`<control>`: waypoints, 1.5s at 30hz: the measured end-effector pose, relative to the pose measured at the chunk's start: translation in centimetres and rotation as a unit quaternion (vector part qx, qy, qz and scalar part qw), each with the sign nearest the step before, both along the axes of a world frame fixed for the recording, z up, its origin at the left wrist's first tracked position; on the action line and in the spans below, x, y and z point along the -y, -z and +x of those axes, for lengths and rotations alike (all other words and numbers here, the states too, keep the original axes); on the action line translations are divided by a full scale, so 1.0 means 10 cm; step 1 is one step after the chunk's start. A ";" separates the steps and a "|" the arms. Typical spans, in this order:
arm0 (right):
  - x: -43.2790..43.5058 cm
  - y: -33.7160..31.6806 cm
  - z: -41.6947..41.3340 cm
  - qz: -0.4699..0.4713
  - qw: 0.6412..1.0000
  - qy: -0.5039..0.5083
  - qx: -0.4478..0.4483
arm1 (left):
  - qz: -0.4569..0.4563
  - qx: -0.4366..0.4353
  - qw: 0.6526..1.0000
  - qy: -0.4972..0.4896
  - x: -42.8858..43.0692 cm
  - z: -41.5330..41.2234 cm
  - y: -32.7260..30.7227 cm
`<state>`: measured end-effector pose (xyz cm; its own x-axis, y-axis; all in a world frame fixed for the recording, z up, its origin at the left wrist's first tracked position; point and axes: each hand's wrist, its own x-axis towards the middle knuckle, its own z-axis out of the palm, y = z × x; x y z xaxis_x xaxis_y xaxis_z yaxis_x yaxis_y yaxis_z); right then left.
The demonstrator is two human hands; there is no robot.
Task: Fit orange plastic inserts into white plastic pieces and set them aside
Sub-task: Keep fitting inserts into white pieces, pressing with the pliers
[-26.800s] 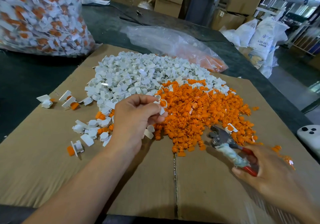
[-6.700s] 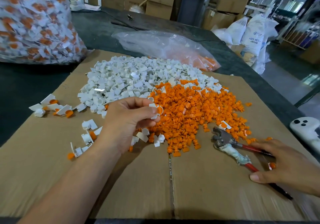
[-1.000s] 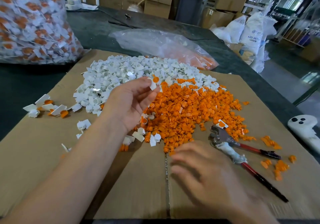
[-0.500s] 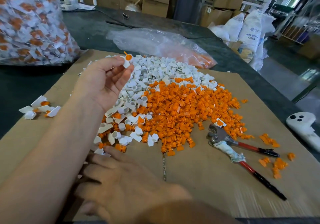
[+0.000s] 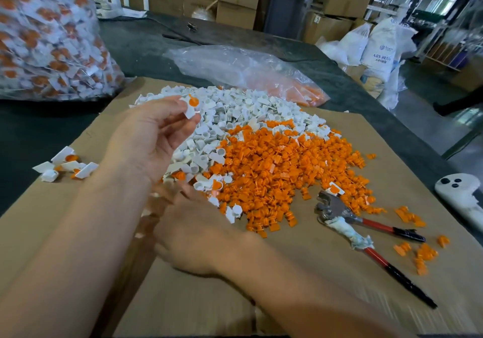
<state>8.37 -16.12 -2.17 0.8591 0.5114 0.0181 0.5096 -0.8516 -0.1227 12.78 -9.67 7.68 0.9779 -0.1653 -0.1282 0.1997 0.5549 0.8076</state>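
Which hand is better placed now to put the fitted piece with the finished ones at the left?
Left, probably. The left hand pinches the fitted piece, and the finished group lies on its side. The right hand is blurred, low by the orange pile, farther away.

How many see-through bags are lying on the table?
2. One bulging bag of white-and-orange parts sits at the far left. One mostly flat clear bag holding some orange inserts lies behind the white pieces. The white sacks beyond the table aren't counted.

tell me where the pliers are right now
The pliers lie on the cardboard at the right of the head view, metal end by the orange inserts pile.
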 end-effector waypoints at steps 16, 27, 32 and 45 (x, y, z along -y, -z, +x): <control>0.68 -0.37 -0.38 0.081 0.987 0.120 0.072 | 0.383 0.010 0.912 -0.148 -0.93 0.17 0.72; 0.81 -0.41 -0.39 0.128 0.972 0.178 0.086 | 0.491 -0.007 0.854 -0.170 -0.87 0.16 0.74; 0.86 -0.45 -0.41 0.199 0.957 0.197 0.081 | 0.462 0.038 0.867 -0.183 -0.71 -0.04 0.60; 1.03 -0.52 -0.44 0.270 0.934 0.227 0.053 | 0.507 0.251 0.825 -0.003 -0.06 -0.35 0.49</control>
<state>3.93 -26.38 2.99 0.9642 -0.0127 0.2649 0.1450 -0.8112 -0.5666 9.27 -9.07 2.79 0.9503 -0.2172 0.2233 -0.3010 -0.4560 0.8375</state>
